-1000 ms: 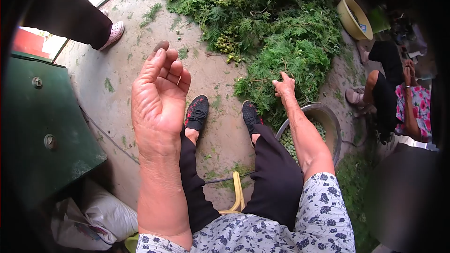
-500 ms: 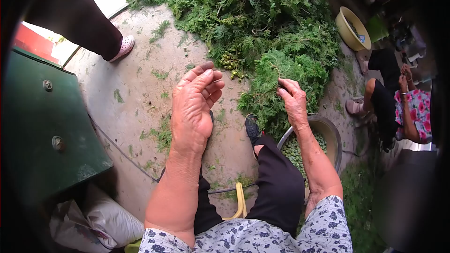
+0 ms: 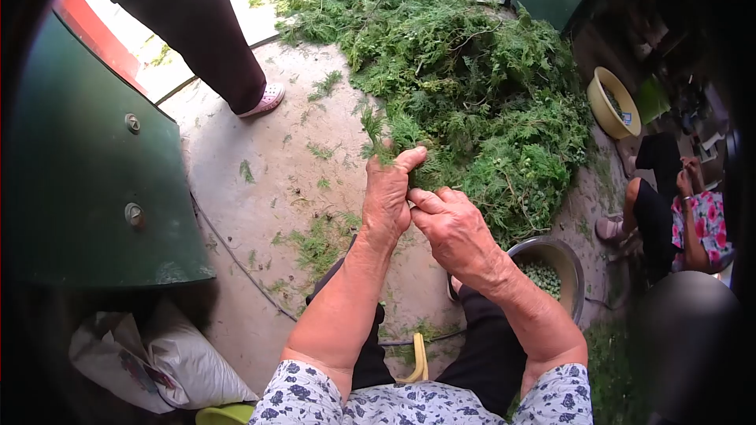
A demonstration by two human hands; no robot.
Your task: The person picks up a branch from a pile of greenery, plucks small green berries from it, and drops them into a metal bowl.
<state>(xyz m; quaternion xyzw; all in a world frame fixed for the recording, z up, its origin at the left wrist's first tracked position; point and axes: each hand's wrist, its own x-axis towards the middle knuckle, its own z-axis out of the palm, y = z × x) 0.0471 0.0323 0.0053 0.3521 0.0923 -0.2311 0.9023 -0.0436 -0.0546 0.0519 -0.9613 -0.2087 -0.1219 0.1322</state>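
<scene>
The left hand (image 3: 387, 197) is pinching a sprig (image 3: 376, 135) between thumb and fingers, with its green tip standing above the knuckles. The right hand (image 3: 450, 230) is pressing in against the left thumb, but I cannot tell whether it is gripping the stem. A second ago the left hand was hanging open and the right was reaching into the pile (image 3: 472, 71). Now both are meeting over the knees, so the sprig is likely being worked. A bowl (image 3: 575, 266) of berries (image 3: 543, 274) is sitting beside the right leg.
</scene>
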